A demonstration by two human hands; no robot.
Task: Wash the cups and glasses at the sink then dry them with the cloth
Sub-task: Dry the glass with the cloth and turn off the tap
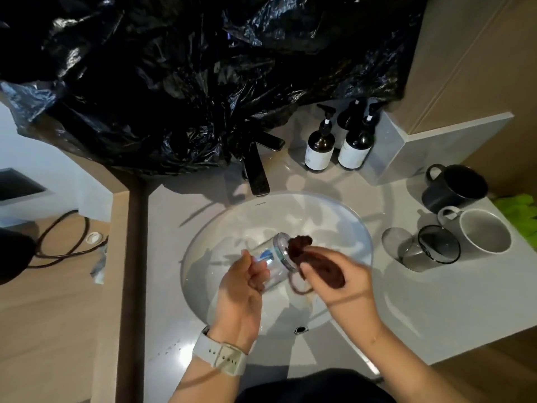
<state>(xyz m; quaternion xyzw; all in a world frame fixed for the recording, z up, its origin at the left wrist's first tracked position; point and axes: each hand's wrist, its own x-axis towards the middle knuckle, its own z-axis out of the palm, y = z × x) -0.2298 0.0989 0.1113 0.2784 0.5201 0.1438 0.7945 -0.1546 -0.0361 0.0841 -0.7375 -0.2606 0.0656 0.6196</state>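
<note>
Clear cylindrical glass (276, 255) — gripped by left hand (241, 289); right hand (343, 282) pinches bunched brown cloth (308, 257) at rim — rotate the glass, wiping firmly.

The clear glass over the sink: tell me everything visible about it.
The clear glass is a plain transparent tumbler with a thick base, lying roughly on its side above the white sink basin, mouth toward the left hand, whose fingers curl round that end. Its base points up and right, where the right hand presses a bunched brown cloth against it. A bluish glint shows through the wall. Whether it is wet is unclear.
</note>
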